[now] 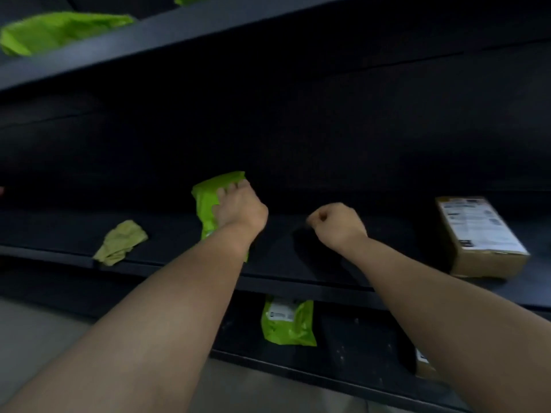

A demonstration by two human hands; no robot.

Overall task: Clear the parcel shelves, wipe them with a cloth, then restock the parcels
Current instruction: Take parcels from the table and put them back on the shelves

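On the middle shelf (pixel 167 234) my left hand (pixel 238 210) grips a bright green parcel (pixel 208 201), fingers curled over its far edge. To its right my right hand (pixel 337 222) is curled into a fist and seems to pinch the corner of a dark, flat black parcel (pixel 316 251) lying on the shelf; the dim light makes this hard to see. A crumpled yellow-green cloth (pixel 120 242) lies on the same shelf, left of my left hand and apart from it.
A cardboard box (pixel 483 236) with a white label stands at the right of the middle shelf. The lower shelf holds a green parcel (pixel 287 321) and a partly hidden box (pixel 423 365). Another green parcel (pixel 59 31) lies on the upper shelf.
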